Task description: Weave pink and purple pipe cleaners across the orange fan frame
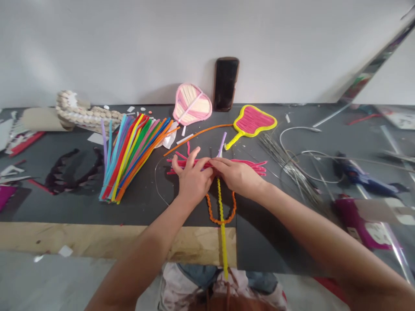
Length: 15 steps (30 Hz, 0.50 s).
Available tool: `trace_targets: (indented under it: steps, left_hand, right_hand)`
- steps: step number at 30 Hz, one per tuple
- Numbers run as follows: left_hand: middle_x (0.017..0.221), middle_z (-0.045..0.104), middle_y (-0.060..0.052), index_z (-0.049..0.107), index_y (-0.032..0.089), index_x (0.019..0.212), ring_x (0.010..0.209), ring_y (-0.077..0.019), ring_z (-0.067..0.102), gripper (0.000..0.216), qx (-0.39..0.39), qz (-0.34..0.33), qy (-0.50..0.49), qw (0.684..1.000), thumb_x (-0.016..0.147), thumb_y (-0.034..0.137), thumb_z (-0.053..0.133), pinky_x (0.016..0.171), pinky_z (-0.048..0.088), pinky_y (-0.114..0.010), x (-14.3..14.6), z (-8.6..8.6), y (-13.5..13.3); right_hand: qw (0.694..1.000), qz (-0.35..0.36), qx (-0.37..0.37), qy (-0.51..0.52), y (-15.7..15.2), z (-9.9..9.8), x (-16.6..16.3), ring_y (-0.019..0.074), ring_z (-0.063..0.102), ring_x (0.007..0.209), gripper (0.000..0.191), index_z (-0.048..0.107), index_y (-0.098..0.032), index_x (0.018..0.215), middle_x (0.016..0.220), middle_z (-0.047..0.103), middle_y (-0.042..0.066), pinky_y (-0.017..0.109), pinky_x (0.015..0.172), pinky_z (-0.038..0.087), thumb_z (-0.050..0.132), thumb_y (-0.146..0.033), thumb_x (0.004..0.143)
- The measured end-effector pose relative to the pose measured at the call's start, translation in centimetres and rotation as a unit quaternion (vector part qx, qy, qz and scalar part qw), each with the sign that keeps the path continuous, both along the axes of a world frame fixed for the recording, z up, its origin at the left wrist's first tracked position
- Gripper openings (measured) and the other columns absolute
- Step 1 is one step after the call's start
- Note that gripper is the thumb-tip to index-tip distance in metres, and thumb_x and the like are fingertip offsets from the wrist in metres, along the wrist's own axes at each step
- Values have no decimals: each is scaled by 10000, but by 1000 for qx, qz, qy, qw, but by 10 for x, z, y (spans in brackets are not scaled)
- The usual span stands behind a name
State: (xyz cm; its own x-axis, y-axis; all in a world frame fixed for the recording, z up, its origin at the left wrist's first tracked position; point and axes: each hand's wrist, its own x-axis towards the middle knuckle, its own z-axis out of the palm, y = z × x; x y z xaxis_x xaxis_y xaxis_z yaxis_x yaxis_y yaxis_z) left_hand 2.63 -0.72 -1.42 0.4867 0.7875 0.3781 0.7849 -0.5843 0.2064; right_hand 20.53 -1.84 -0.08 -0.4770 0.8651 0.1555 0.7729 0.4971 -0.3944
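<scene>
Both hands meet at the middle of a row of pink pipe cleaners (256,166) laid crosswise on the table. My left hand (194,177) pinches them near the centre, its other fingers raised and spread. Fingertips of my right hand (238,175) press close together on the same spot, touching the left fingers. Below the hands runs a yellow twisted stem (223,233), reaching down past the table edge. An orange twisted loop (212,217) hangs in a U around it. A pale purple stick (222,144) points up behind the hands. The exact crossing point is hidden under my fingers.
At left lies a fan of coloured pipe cleaners (129,160). Behind are a pink-and-cream fan shape (193,104), a yellow-edged pink fan (254,121) and a phone (226,84) leaning on the wall. Thin wires (290,166) and a blue glue gun (363,175) lie right.
</scene>
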Motion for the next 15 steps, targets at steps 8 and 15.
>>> trace_targets:
  steps: [8,15]
  left_hand:
    - [1080,731,29,702,300,914,1320,-276,493,180,-11,-7,-37,999,942,250,532,1132,-97,-656,1,-3,1]
    - [1082,733,28,713,282,853,1290,-284,520,185,-18,-4,-46,999,937,267,549,1126,-79,-655,1,-4,2]
  right_hand:
    - [996,-7,33,-85,-2,-2,4,148,614,792,239,660,-139,991,942,649,79,238,698,469,422,-123,969]
    - [986,20,136,-97,-9,-13,13,184,623,892,229,673,-154,1027,1000,681,84,271,749,476,456,-120,962]
